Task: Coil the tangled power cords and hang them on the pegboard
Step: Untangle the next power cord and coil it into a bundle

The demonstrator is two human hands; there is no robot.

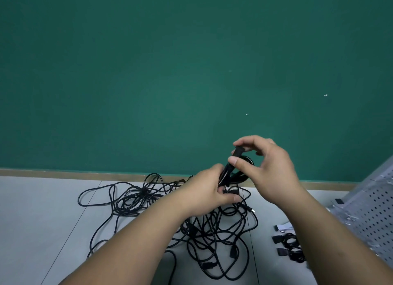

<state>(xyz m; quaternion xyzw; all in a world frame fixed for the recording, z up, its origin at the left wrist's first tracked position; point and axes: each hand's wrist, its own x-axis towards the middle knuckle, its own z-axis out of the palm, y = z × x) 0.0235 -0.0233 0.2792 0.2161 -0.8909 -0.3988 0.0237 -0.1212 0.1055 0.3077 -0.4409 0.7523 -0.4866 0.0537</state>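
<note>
A tangle of black power cords lies spread on the pale floor below my arms. Above it I hold up a small coil of black cord. My left hand grips the lower side of that coil, fingers curled round its strands. My right hand pinches the cord's plug end between thumb and fingers at the top of the coil. A loose plug lies on the pile just under my hands. The white pegboard leans at the far right.
A green wall with a tan skirting strip stands straight ahead. Two or three small coiled black cords lie on the floor at the right, next to the pegboard's foot. Pale floor tiles stretch to the left of the tangle.
</note>
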